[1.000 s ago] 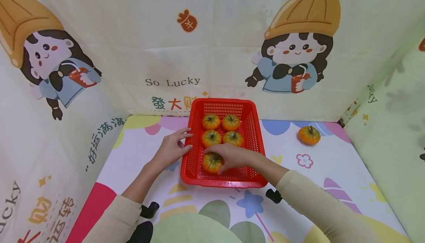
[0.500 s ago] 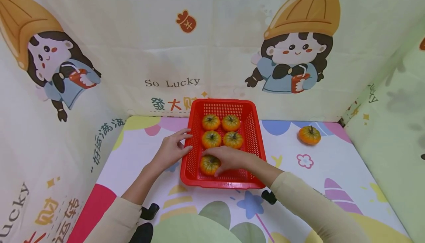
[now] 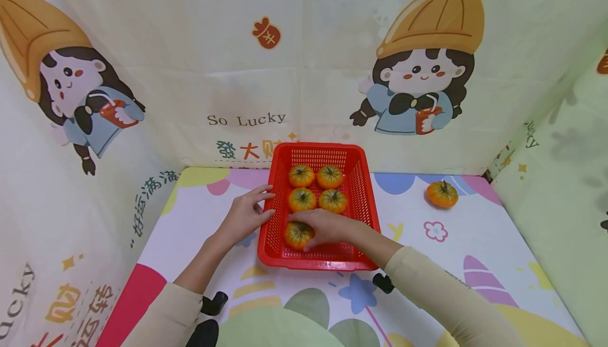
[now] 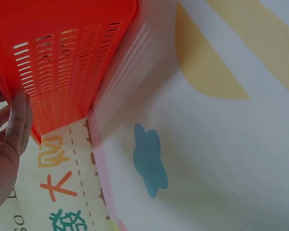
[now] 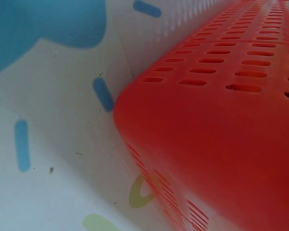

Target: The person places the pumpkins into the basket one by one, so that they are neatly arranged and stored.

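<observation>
My right hand (image 3: 328, 225) reaches into a red plastic basket (image 3: 320, 265) and grips a small orange-green pumpkin (image 3: 297, 237) at the near left of its floor, thumb and fingers round its sides. Behind it, several similar pumpkins (image 3: 302, 199) sit in two columns. My left hand (image 3: 244, 214) rests its extended fingertips against the basket's left rim. In the left wrist view, the fingers (image 4: 17, 120) touch the edge of the slotted wall (image 4: 62, 62). Only the basket's outside (image 5: 221, 120) shows in the right wrist view; the right hand is hidden there.
Another small pumpkin (image 3: 442, 194) lies on the patterned tabletop (image 3: 408, 262) at the back right. A printed cloth wall (image 3: 323, 73) stands right behind the basket, with more cloth at both sides.
My right hand has shifted the gripped pumpkin slightly left and toward the basket's near edge, mostly in the first half second. The left hand stays at the rim.
</observation>
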A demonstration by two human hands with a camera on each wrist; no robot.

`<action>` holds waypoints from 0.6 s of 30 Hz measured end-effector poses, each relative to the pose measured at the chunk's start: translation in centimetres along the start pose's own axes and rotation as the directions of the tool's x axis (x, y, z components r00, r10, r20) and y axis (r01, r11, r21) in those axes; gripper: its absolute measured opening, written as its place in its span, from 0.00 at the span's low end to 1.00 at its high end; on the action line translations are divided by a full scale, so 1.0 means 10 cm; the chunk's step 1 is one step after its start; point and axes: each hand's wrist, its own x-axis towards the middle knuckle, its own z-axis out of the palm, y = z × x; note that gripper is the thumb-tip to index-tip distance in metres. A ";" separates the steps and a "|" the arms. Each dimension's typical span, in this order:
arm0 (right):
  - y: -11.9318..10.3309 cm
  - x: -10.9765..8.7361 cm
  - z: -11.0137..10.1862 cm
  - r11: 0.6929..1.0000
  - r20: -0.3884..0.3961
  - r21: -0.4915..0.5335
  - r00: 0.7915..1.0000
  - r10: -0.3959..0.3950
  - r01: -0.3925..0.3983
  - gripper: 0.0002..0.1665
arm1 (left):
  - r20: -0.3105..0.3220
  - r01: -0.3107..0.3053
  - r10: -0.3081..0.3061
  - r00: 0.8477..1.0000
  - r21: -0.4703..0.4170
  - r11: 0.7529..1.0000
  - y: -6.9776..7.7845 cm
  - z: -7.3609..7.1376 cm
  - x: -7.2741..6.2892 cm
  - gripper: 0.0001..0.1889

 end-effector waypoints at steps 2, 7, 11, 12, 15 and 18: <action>0.00 0.00 0.00 1.000 0.000 0.000 1.000 0.002 -0.002 0.49 | -0.001 -0.002 0.002 1.000 -0.003 1.000 0.00 0.00 0.00 0.25; 0.00 0.00 0.00 1.000 0.007 -0.007 1.000 0.012 -0.012 0.50 | -0.005 -0.003 0.003 1.000 -0.002 1.000 0.00 0.00 0.00 0.24; 0.00 -0.01 0.00 1.000 0.009 -0.007 1.000 0.011 -0.011 0.50 | -0.003 -0.001 0.001 1.000 -0.009 1.000 0.00 0.00 0.00 0.25; 0.00 -0.01 0.00 1.000 0.008 -0.006 1.000 0.008 -0.008 0.50 | -0.002 -0.001 0.001 1.000 -0.010 1.000 0.00 0.00 0.00 0.25; 0.01 -0.01 -0.01 1.000 0.008 0.002 1.000 0.002 -0.003 0.50 | -0.004 -0.003 0.003 1.000 -0.006 1.000 -0.01 0.01 0.01 0.25; 0.02 -0.02 -0.03 1.000 0.000 0.013 1.000 0.004 -0.004 0.50 | -0.007 -0.005 0.005 1.000 0.002 1.000 -0.02 0.01 0.01 0.24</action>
